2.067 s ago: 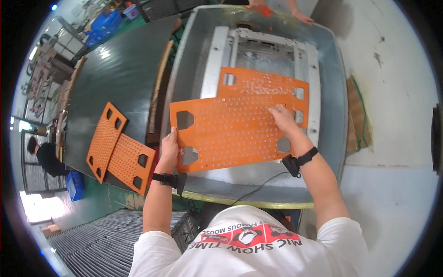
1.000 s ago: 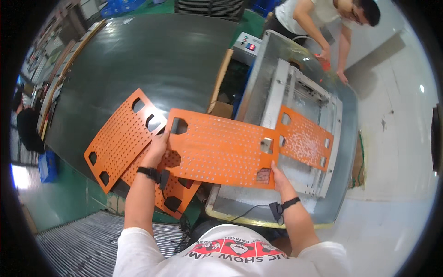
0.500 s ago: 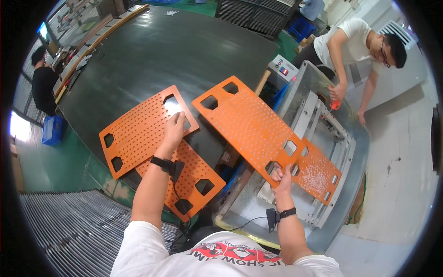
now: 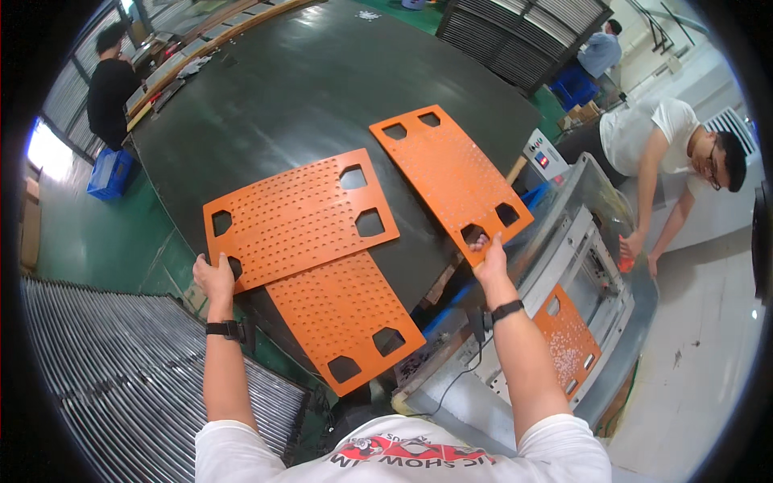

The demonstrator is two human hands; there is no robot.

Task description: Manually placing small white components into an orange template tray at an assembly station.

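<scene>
My right hand (image 4: 491, 259) grips the near end of an orange perforated plate (image 4: 451, 173), its fingers showing through a corner cutout. Small pale pieces dot this plate's holes, and it tilts over the dark table's right side. My left hand (image 4: 213, 282) is at the near-left corner of another orange perforated plate (image 4: 294, 213), thumb against the edge and fingers apart outside it. That plate lies across a third orange plate (image 4: 346, 310), partly covering it. A further orange plate (image 4: 564, 334), scattered with pale pieces, sits in the machine at right, partly behind my right forearm.
The large dark table (image 4: 298, 88) carries the plates. The grey machine tray (image 4: 628, 322) with its metal frame borders my right; a co-worker (image 4: 656, 153) leans over its far end. Metal racking (image 4: 121, 362) stands near left. Another person (image 4: 113, 84) is at far left beside a blue crate (image 4: 110, 173).
My left hand has gone from the upper plate's right-end cutout to its near-left corner. My right hand has carried its plate away from the machine, toward the table. The view has shifted.
</scene>
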